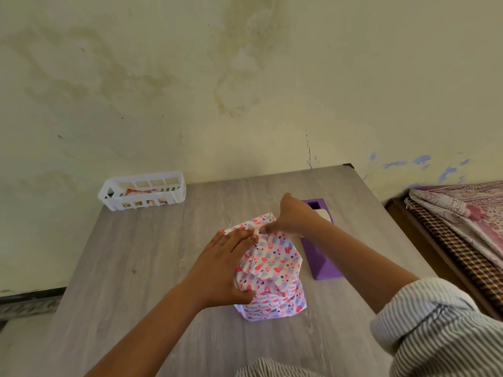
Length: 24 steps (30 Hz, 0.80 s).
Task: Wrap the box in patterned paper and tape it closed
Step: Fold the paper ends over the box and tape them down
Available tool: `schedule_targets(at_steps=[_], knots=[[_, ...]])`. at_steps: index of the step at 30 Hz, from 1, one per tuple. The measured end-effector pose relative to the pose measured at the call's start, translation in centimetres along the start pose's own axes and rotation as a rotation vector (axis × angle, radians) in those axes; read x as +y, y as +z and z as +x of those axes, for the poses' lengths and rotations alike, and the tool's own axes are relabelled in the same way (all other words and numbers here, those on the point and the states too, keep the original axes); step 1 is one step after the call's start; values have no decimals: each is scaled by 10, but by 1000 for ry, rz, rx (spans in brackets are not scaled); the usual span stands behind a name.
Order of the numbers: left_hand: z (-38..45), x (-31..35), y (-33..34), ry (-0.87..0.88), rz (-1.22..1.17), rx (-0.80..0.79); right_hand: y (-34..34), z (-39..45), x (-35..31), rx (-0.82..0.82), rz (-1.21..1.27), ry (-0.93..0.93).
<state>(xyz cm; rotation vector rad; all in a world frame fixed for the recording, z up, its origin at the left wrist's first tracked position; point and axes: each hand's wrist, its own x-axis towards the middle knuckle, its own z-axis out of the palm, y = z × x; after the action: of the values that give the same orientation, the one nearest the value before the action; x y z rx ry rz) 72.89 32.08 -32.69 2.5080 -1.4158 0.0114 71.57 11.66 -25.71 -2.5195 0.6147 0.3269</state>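
Both hands — left hand [223, 263], right hand [292, 217] — seemingly press paper-wrapped box [272, 270].

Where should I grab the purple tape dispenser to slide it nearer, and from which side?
Probably the near, low end of the purple tape dispenser, from its open right side. The wrapped box stands close on its left, and the right hand with its forearm crosses over the far end where the tape roll sits. The left hand rests flat on the paper, so the right would do it.
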Motion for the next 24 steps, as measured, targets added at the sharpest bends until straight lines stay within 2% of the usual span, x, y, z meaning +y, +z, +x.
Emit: schedule_targets(at_steps=[5,8,10,13,14,16,19,24], knots=[[-4,-2,7,20,-28,38,0,-2,26,-93,215,138],[-5,-3,8,27,-48,43,2,-6,47,-141,312,150],[-5,-4,8,34,-58,54,-1,-9,68,-68,399,176],[-6,-4,8,38,-69,65,-6,-9,114,168,387,305],[-6,-4,8,39,-70,70,-5,-10,129,170,361,370],[-5,-4,9,43,-71,72,3,-13,150,62,380,489],[-5,-4,9,43,-75,72,19,-16,166,-90,694,574],[-5,-4,9,38,-71,64,24,-20,163,-91,1111,593]])
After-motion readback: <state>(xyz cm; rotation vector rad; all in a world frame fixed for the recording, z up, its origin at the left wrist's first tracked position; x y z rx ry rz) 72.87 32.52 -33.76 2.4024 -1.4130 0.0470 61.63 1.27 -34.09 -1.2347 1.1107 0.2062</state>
